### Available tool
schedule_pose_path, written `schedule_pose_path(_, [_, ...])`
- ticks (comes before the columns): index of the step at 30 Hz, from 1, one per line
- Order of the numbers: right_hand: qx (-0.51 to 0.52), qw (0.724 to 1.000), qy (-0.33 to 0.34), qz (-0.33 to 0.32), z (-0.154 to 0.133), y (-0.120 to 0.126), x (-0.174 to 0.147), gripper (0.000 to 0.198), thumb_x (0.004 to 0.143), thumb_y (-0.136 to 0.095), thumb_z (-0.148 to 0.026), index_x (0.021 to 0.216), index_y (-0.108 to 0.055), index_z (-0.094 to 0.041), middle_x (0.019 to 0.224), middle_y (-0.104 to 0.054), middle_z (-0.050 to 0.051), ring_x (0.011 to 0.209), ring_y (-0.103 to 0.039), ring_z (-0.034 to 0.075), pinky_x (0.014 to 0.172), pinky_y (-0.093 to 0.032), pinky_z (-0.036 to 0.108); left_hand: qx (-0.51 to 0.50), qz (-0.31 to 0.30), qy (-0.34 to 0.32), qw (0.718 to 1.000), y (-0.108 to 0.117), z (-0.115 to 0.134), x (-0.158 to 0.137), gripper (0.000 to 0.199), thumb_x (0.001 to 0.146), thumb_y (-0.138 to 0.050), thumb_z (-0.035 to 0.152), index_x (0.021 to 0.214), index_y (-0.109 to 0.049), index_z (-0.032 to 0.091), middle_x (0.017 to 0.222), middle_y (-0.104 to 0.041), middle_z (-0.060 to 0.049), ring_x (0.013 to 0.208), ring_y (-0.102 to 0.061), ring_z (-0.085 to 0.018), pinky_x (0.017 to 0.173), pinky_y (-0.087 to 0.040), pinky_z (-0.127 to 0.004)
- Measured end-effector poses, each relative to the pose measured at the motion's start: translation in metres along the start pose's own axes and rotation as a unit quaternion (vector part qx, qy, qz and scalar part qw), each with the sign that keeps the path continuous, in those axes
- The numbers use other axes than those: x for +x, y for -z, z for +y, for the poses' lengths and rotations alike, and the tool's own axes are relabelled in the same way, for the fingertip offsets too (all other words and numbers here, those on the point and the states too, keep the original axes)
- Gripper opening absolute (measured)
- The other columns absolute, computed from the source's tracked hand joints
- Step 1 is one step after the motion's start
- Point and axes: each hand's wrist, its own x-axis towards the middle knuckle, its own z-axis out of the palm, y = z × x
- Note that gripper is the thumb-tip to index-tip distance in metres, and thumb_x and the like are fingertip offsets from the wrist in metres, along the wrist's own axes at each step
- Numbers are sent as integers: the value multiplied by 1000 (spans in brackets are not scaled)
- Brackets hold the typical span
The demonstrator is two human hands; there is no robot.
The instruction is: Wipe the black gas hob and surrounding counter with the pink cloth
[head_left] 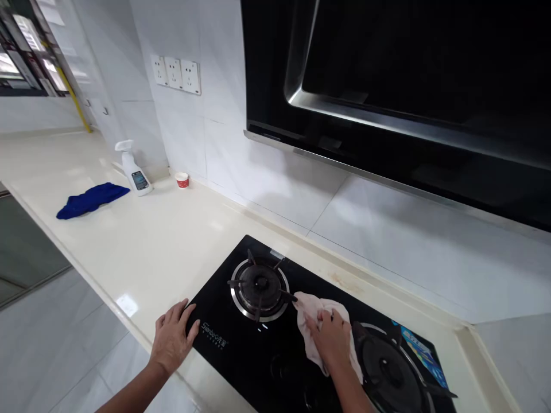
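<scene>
We find the pale pink cloth [316, 304] at lower right of centre, bunched on the black glass gas hob [253, 367] between the left burner [261, 287] and the right burner [390, 373]. The right hand [333, 338] lies over it, fingers bent onto the fabric; whether they pinch a fold, we cannot tell. We judge the cloth light, soft and limp, neither fragile nor stiff; dampness cannot be told. The best hold is a gathered fold under the palm, as its loose upper-left corner, beside a burner prong, could snag.

The left hand [174, 338], well apart from the right, rests palm down at the hob's left edge, fingers slightly spread and grasping nothing. On the cream countertop [172, 246], toward the upper left, we note a blue cloth [92, 201], a white spray bottle [134, 172] and a small red-and-white cup [182, 180]. A black range hood [387, 86] fills the upper right.
</scene>
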Motion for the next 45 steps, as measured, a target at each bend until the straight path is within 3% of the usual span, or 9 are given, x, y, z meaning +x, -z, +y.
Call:
schedule_pose_path(4, [-41,998,-11,47,-4,9,45,54,97,-47,-53,135,-59,-15,137,-51,21,116,-53,38,94,-43,46,8,2,-3,1000,1,1,-2,42,97,-46,45,131,-63,26,141,-61,-9,128,-55,-28,103,-42,-49])
schedule_pose_path(9, [1,1000,-22,19,-22,26,90,50,103,-30,-43,147,-46,-25,127,-56,15,106,-60,30,83,-48,40,19,7,-4,1000,1,2,-3,42,97,-47,44,131,-63,25,142,-60,-9,127,-55,-28,102,-43,-49])
schedule_pose_path(15, [1,995,101,-18,-81,45,142,44,104,-33,-40,142,-53,-30,125,-56,10,101,-63,22,82,-46,33,17,8,-6,1000,4,4,-3,41,96,-48,43,130,-63,25,141,-61,-10,126,-56,-28,101,-44,-48])
schedule_pose_path(19, [1,989,146,-30,-88,49,160,40,104,-37,-45,136,-58,-34,123,-55,6,103,-61,20,81,-45,30,17,2,0,1000,7,6,-3,41,96,-48,43,130,-63,24,140,-61,-11,126,-56,-29,101,-44,-49])
schedule_pose_path(23, [-12,989,138,-43,-56,45,136,39,104,-39,-44,136,-57,-32,124,-54,8,105,-59,22,80,-44,30,14,-7,0,1000,7,7,-3,42,98,-45,45,130,-62,24,142,-60,-11,128,-55,-29,102,-43,-49])
schedule_pose_path(29, [-32,992,114,-41,-3,26,32,41,101,-40,-38,138,-54,-25,124,-54,12,107,-57,25,80,-45,34,10,-3,-1,1000,3,5,-2,44,97,-45,46,132,-61,24,143,-59,-11,128,-54,-30,102,-41,-50])
schedule_pose_path(35, [123,959,220,-129,-23,32,-39,28,90,-58,-38,115,-67,-31,113,-58,4,99,-60,20,82,-47,31,8,-7,-2,1000,3,5,-1,45,97,-43,47,132,-61,23,143,-59,-11,129,-53,-31,102,-41,-52])
schedule_pose_path(40, [214,915,323,-112,-38,31,-41,29,86,-67,-35,115,-69,-35,109,-60,1,101,-57,19,90,-48,31,23,-9,-4,1000,5,5,1,46,98,-40,47,132,-61,22,143,-59,-12,128,-53,-30,101,-42,-50])
schedule_pose_path(45, [91,982,165,-1,-12,18,5,32,96,-54,-39,120,-70,-26,127,-57,13,114,-52,30,99,-43,48,17,-11,-2,1000,4,4,2,46,97,-42,47,131,-62,24,142,-59,-11,127,-54,-30,101,-43,-51])
